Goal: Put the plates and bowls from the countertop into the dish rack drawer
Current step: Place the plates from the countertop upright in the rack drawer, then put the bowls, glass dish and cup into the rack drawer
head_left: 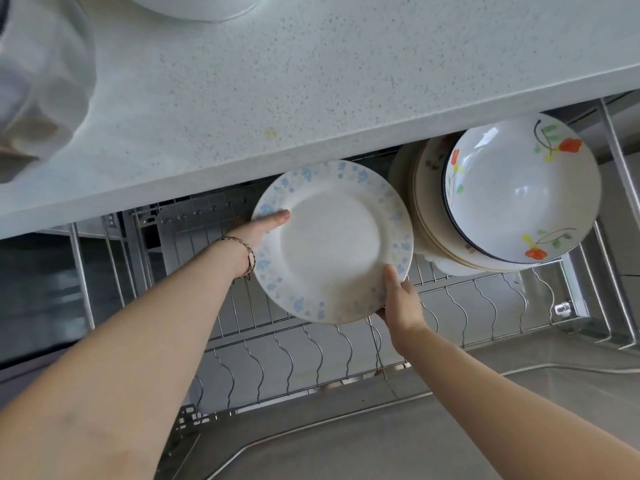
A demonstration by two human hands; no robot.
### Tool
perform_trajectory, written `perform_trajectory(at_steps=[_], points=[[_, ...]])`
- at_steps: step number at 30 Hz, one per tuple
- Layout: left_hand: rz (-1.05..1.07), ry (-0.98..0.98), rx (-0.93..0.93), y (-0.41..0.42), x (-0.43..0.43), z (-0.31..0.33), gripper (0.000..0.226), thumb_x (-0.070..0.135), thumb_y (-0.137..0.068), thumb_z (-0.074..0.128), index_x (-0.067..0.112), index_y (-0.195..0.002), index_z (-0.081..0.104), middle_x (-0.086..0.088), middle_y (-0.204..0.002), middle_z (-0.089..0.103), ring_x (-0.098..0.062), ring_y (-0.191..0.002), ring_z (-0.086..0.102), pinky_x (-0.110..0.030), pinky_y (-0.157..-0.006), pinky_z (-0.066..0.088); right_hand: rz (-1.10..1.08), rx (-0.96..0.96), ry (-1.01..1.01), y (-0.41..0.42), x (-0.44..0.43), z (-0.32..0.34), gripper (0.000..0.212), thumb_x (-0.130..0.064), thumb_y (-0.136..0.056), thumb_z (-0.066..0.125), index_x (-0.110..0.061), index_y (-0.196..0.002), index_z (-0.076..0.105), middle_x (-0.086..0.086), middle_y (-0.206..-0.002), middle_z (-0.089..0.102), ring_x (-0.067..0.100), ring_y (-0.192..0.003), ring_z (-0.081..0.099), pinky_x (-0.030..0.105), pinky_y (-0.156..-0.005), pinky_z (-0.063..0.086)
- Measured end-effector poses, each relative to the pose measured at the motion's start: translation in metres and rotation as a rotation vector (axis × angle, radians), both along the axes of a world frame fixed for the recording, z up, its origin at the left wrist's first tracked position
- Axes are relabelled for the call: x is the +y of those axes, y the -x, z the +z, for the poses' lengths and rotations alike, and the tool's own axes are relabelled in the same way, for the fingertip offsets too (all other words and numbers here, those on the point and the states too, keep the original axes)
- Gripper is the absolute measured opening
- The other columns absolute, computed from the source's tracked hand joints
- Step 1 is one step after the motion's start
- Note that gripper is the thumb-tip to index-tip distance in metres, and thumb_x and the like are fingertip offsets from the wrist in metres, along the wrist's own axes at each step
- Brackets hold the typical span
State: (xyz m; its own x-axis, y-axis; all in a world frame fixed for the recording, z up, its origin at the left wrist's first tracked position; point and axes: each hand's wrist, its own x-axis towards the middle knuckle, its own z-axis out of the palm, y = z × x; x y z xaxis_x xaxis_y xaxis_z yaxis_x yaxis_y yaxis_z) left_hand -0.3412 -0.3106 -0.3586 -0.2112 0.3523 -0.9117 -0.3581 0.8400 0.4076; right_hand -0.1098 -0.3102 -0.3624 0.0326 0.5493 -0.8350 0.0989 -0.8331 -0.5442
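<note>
A white plate with a pale blue flowered rim (332, 242) is held over the wire dish rack drawer (287, 351), just below the countertop edge. My left hand (258, 228) grips its left rim, thumb on top and fingers hidden behind. My right hand (401, 299) pinches the lower right rim, thumb on the face. To the right, a flower-painted bowl (519, 192) sits tilted on a stack of cream plates (426, 202) in the rack. Another white dish (194, 5) shows on the countertop at the top edge.
The speckled pale countertop (294, 81) overhangs the back of the drawer. A blurred glass object (38, 81) stands at its left. Wavy wire dividers fill the rack's front rows. The drawer's steel front rail (450, 410) runs below my arms.
</note>
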Motion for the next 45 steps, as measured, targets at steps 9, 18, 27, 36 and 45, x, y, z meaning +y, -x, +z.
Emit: perform_trajectory(at_steps=[9,18,27,36,45], points=[[0.227,0.108,0.266,-0.02,-0.019,-0.002,0.061,0.061,-0.051,0.077,0.021,-0.094,0.062,-0.007,-0.104,0.069,-0.026,-0.091,0.067,-0.045,-0.089,0.054,0.013,0.001,-0.026,0.004,0.005,-0.001,0.04,-0.035,-0.095,0.046,-0.014,-0.128,0.048,-0.002,-0.096,0.061,0.02,-0.096,0.059,0.041,-0.099,0.047],[0.163,0.197,0.376,-0.033,-0.016,0.027,0.093,0.063,-0.058,0.074,0.009,-0.128,0.046,-0.012,-0.129,0.057,-0.03,-0.115,0.058,-0.042,-0.099,0.048,0.239,-0.245,0.065,0.0,0.021,0.016,0.048,-0.044,-0.094,0.039,-0.007,-0.122,0.052,0.016,-0.115,0.059,0.034,-0.105,0.059,0.045,-0.093,0.05],[-0.175,0.044,0.515,-0.047,-0.051,0.133,0.017,0.018,-0.086,0.056,0.015,-0.102,0.059,-0.001,-0.104,0.063,-0.017,-0.091,0.061,-0.025,-0.078,0.049,0.841,-0.53,0.071,0.01,0.044,0.103,0.022,-0.021,-0.088,0.049,-0.004,-0.101,0.055,0.007,-0.078,0.05,0.021,-0.068,0.048,0.028,-0.065,0.04],[0.388,-0.287,0.805,0.013,-0.093,0.279,0.025,0.001,-0.085,0.05,0.022,-0.073,0.055,-0.009,-0.079,0.067,-0.014,-0.059,0.063,-0.025,-0.054,0.045,1.244,-0.13,-0.347,0.131,0.052,0.289,0.023,-0.021,-0.087,0.05,-0.004,-0.086,0.065,0.012,-0.074,0.061,0.024,-0.069,0.057,0.03,-0.065,0.047],[0.493,-0.248,0.368,0.073,-0.072,0.311,0.048,0.037,-0.093,0.047,0.022,-0.137,0.036,-0.007,-0.139,0.043,-0.027,-0.09,0.061,-0.036,-0.065,0.055,0.866,0.119,-0.199,0.203,0.042,0.316,0.037,-0.019,-0.09,0.048,-0.022,-0.126,0.038,0.015,-0.086,0.062,0.022,-0.056,0.059,0.028,-0.056,0.058]])
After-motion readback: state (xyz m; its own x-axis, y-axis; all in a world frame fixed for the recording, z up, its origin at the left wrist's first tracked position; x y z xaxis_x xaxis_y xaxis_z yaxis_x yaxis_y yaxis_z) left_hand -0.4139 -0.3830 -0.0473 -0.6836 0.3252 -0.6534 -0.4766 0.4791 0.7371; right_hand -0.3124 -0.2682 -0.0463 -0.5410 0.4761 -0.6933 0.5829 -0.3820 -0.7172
